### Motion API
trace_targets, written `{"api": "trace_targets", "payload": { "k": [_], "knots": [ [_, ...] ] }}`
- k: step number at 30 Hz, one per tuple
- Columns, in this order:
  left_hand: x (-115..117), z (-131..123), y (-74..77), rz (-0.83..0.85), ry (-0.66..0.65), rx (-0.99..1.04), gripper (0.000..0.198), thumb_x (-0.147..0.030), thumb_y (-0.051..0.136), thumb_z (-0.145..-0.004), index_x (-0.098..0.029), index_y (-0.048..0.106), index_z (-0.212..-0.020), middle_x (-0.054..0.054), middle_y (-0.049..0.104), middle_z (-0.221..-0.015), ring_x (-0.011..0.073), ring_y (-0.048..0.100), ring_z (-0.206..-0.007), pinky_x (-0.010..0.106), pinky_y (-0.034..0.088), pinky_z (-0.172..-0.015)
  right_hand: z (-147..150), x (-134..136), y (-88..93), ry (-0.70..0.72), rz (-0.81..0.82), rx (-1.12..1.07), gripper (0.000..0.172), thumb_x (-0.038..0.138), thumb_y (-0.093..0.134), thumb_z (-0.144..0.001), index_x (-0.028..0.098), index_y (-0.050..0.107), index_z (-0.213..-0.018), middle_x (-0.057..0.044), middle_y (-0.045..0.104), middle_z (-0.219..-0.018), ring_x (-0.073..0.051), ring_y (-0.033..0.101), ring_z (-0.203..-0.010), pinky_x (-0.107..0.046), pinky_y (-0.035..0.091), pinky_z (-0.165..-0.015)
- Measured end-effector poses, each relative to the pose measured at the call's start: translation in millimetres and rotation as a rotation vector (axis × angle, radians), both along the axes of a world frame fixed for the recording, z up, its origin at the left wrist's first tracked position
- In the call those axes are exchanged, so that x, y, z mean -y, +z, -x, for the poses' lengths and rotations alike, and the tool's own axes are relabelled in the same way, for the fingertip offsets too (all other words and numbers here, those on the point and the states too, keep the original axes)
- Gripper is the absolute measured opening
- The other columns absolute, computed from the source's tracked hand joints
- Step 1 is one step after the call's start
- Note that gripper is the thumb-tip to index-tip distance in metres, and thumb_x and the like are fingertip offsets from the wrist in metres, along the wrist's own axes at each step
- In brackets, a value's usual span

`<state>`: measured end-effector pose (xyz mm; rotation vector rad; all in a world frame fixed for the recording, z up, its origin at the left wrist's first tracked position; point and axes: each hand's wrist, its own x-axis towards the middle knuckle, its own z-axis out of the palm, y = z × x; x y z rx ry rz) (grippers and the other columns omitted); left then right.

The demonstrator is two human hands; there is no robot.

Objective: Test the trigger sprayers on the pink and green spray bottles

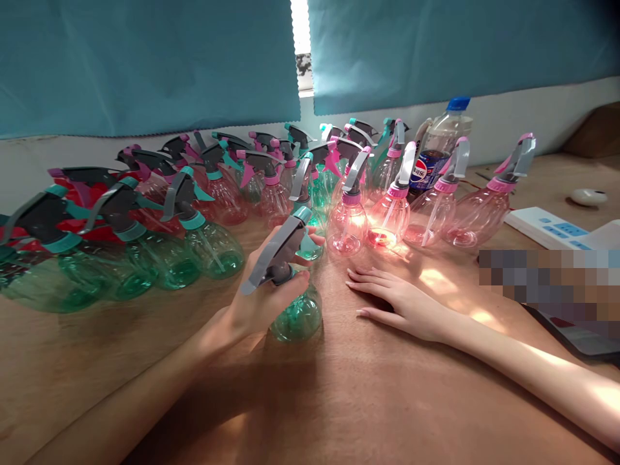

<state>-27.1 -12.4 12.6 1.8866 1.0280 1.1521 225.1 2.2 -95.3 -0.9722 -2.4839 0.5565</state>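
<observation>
Item: one rounded, clear green plastic spray bottle (pixel 299 314) with grey spray head (pixel 277 253) and teal nozzle (pixel 303 215), near centre over a brown wood-look counter (pixel 378 400). Left hand (pixel 252 294): grip closed round the bottle's neck, thumb on the near side, fingers on the far side by the trigger. Right hand (pixel 411 307): palm down on the counter to the right, fingers extended, holding nothing. Step in hand, by judgement: steadying or placing this bottle. Handling advised: pinch the neck firmly, press no trigger, keep the body upright, seat the base flat before loosening, and allow clearance from neighbours. Position relative to the grip: neck inside the left-hand grip, head rising above it, body hanging below and slightly right; whether the base touches the counter cannot be told. Right hand well apart from it. Adjacent stock: similar green bottles (pixel 213 248) left; clear pink plastic spray bottles (pixel 345 231) far and right.
</observation>
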Motion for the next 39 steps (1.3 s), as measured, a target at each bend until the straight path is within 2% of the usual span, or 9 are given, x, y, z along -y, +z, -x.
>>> {"api": "trace_targets", "payload": {
  "k": [6,10,18,20,22,24,27,32,39],
  "knots": [
    [-2,2,-0.5,-0.053,0.038,-0.039,0.035,-0.012,0.055,-0.079,-0.019,0.057,-0.112,0.009,0.065,-0.11,0.0189,0.063,-0.086,0.035,0.055,-0.075,1,0,0.6,0.001,0.0,0.012,0.054,0.049,0.05,-0.098,0.017,0.054,-0.141,-0.012,0.053,-0.147,-0.031,0.044,-0.14,-0.055,0.037,-0.115],
    [-4,4,-0.1,-0.062,0.045,-0.093,0.034,-0.014,0.052,-0.078,-0.018,0.055,-0.111,0.006,0.064,-0.1,0.0136,0.052,-0.067,0.033,0.049,-0.066,0,0,-0.2,0.004,-0.004,0.011,0.053,0.049,0.049,-0.098,0.018,0.053,-0.141,-0.012,0.052,-0.148,-0.031,0.044,-0.14,-0.055,0.037,-0.115],
    [4,-1,5.3,-0.016,0.098,-0.117,0.029,-0.013,0.05,-0.078,-0.021,0.051,-0.106,0.0,0.06,-0.087,0.0109,0.042,-0.057,0.029,0.038,-0.055,-1,0,0.7,0.001,-0.004,-0.001,0.053,0.049,0.05,-0.098,0.018,0.054,-0.141,-0.012,0.053,-0.147,-0.031,0.044,-0.14,-0.055,0.037,-0.115],
    [4,-1,6.7,-0.027,0.111,-0.124,0.028,-0.014,0.051,-0.079,-0.021,0.052,-0.106,0.0,0.061,-0.086,0.012,0.048,-0.059,0.029,0.04,-0.056,0,0,1.2,0.001,0.0,0.003,0.054,0.05,0.05,-0.098,0.016,0.055,-0.14,-0.013,0.053,-0.147,-0.031,0.044,-0.14,-0.055,0.037,-0.115],
    [4,-1,7.2,-0.056,0.111,-0.127,0.027,-0.014,0.052,-0.078,-0.021,0.055,-0.104,0.003,0.064,-0.093,0.0156,0.059,-0.072,0.03,0.047,-0.063,0,1,1.4,-0.002,0.002,0.003,0.054,0.05,0.05,-0.098,0.016,0.055,-0.139,-0.014,0.054,-0.146,-0.031,0.044,-0.14,-0.055,0.037,-0.115],
    [3,0,6.8,-0.078,0.081,-0.112,0.03,-0.011,0.053,-0.077,-0.02,0.06,-0.106,0.008,0.067,-0.108,0.0207,0.064,-0.095,0.034,0.054,-0.078,0,1,1.1,-0.006,0.0,-0.004,0.053,0.05,0.051,-0.097,0.017,0.056,-0.139,-0.013,0.054,-0.146,-0.031,0.044,-0.139,-0.055,0.037,-0.115],
    [1,0,4.4,-0.059,0.022,-0.072,0.044,-0.008,0.053,-0.078,-0.019,0.061,-0.12,0.011,0.067,-0.124,0.0246,0.062,-0.116,0.041,0.053,-0.098,0,1,0.3,-0.009,0.001,-0.02,0.052,0.049,0.053,-0.097,0.021,0.056,-0.14,-0.011,0.055,-0.146,-0.031,0.044,-0.14,-0.055,0.037,-0.115],
    [-2,3,-1.8,-0.047,-0.003,-0.044,0.052,-0.009,0.057,-0.08,-0.021,0.056,-0.131,0.011,0.062,-0.137,0.0253,0.061,-0.122,0.041,0.055,-0.098,-1,1,0.4,-0.012,0.015,-0.036,0.051,0.048,0.055,-0.096,0.022,0.056,-0.14,-0.011,0.055,-0.145,-0.032,0.044,-0.14,-0.057,0.036,-0.115],
    [-5,5,-7.5,-0.062,0.05,-0.106,0.054,-0.017,0.056,-0.084,-0.022,0.052,-0.138,0.009,0.062,-0.137,0.0249,0.064,-0.114,0.041,0.058,-0.093,0,1,1.2,-0.008,0.014,-0.043,0.05,0.047,0.055,-0.096,0.025,0.055,-0.141,-0.01,0.055,-0.146,-0.031,0.044,-0.14,-0.057,0.036,-0.115]
  ]
}}
